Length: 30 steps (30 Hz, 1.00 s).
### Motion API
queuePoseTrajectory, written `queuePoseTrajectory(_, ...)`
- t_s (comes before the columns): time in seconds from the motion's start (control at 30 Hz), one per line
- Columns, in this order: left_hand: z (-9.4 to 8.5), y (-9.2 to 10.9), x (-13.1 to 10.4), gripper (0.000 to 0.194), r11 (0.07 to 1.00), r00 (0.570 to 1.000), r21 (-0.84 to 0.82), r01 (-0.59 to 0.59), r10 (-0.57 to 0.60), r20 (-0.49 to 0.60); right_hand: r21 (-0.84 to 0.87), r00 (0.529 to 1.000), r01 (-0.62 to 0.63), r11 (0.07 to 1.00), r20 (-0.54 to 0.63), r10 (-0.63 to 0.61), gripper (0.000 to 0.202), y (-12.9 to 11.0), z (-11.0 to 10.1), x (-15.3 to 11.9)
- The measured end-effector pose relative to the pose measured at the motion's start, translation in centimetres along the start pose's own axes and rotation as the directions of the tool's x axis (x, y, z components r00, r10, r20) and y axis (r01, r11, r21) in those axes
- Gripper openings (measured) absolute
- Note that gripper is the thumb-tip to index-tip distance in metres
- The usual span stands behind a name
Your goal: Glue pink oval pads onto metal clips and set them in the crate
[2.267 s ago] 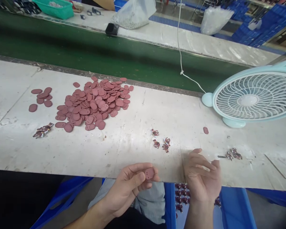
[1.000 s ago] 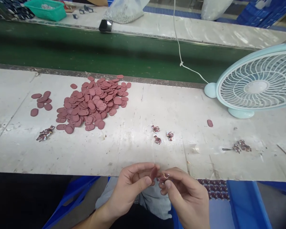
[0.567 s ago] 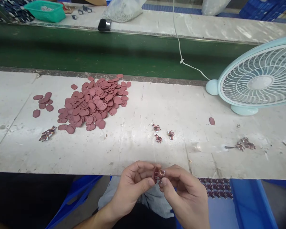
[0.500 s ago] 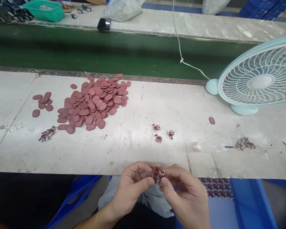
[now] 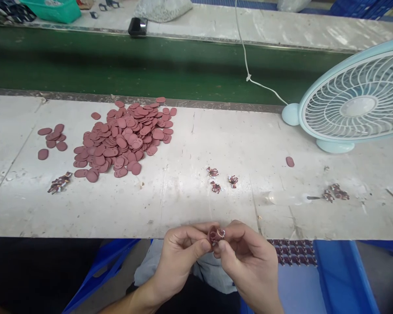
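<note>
figurine (image 5: 221, 234), small and brown with pale bits, is between the two hands at the table's near edge. i see the right hand (image 5: 247, 257) pinching it by thumb and fingertips, the gap no wider than the toy itself. the left hand (image 5: 180, 250) is pinched too, gripping a reddish oval disc (image 5: 212, 234) tipped toward the figurine. the two parts look to be touching, but fingers cover much of the contact, so i can't tell how the legs meet the disc.

from here i'd worry most about those thin legs: a push at a slant, or one thumb pressing harder, could bend or snap one. with so little to pinch, a part might also slip and fall to the lap (image 5: 212, 272), since the hands are right at the edge of the table (image 5: 190, 207).

just beyond lie three loose figurines (image 5: 215, 187), easily nudged by a knuckle. to the right, what looks like a clear bottle (image 5: 290, 199) lies on its side, so a bump could roll it. farther left, the disc pile (image 5: 124, 139) seems loose enough to slide if brushed. below, rows of figurines (image 5: 293, 253) fill part of a blue bin (image 5: 342, 272); something dropped there could disturb them.
</note>
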State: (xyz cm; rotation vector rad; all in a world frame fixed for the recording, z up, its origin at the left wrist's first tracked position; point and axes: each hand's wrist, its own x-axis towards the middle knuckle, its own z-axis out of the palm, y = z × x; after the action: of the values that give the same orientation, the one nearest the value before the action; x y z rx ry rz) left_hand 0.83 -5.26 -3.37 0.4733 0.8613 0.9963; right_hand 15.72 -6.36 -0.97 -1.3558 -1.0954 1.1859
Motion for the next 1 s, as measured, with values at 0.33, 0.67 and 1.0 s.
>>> queuePoseTrajectory(0.33,-0.5,-0.6,0.6,0.006,0.989,0.99,0.106,-0.103,0.092,0.106,0.105,0.997,-0.004,0.994,-0.073,0.012,0.01,-0.2,0.0,-0.5)
queuePoseTrajectory(0.67,-1.6,2.7,2.3,0.016,0.573,0.844,0.664,-0.481,0.507,0.174,-0.265,0.591,-0.293,0.919,-0.806,-0.045,0.028,8.7,-14.2,-11.6)
queuePoseTrajectory(1.0,-1.1,2.0,3.9,0.024,0.393,0.746,0.724,-0.568,0.616,0.251,-0.465,0.682,-0.665,0.584,-0.697,0.223,0.031,22.6,-17.5,-18.3)
